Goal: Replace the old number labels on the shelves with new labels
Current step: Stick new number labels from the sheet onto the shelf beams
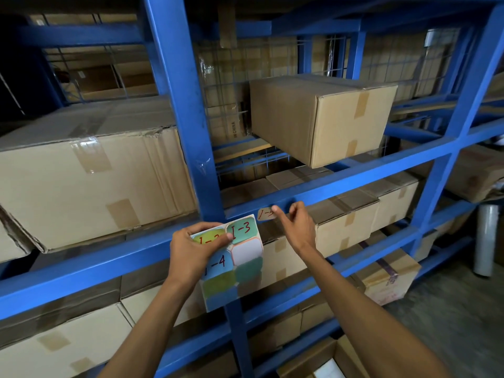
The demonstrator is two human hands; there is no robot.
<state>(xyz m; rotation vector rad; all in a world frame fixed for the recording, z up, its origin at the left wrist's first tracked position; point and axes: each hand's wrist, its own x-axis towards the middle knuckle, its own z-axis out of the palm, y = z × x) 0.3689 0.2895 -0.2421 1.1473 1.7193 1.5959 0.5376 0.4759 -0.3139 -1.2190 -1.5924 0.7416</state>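
My left hand (192, 248) grips a sheet of coloured stickers (240, 257) in front of the blue rack. Red handwriting on the sheet reads "1-3" on a green sticker and "-4" on a blue one; my thumb hides part of a yellow one. A small tan label (264, 214) with red writing is stuck on the blue shelf beam (354, 184). My right hand (296, 223) is at that label, its index fingertip touching the label's right end and covering the last character. The other fingers curl loosely and hold nothing.
A blue upright post (188, 118) stands just left of the label. Cardboard boxes fill the shelves: a large one (90, 184) at left, one (324, 118) above the beam, others below. A roll of clear wrap (488, 241) stands on the floor at right.
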